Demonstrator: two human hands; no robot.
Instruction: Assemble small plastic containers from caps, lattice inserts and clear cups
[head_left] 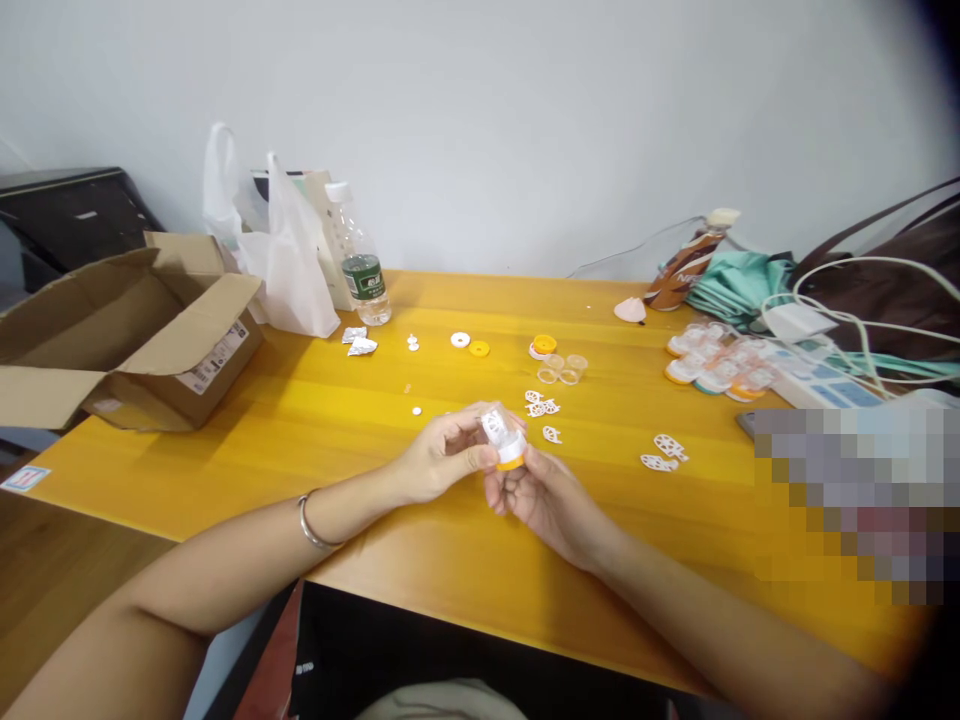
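Note:
Both my hands meet over the middle of the yellow table. My left hand pinches a small clear capsule with a white piece inside and an orange base. My right hand cups the same capsule from below, fingers curled round its orange base. A silver bangle circles my left wrist. White cut-out pieces and further ones lie on the table just beyond my hands. Two empty clear cups and an orange lid lie further back.
An open cardboard box sits at the left edge. White plastic bags and a water bottle stand at the back. A pile of finished capsules, a power strip, cables and bags crowd the right. A blurred patch covers the right front.

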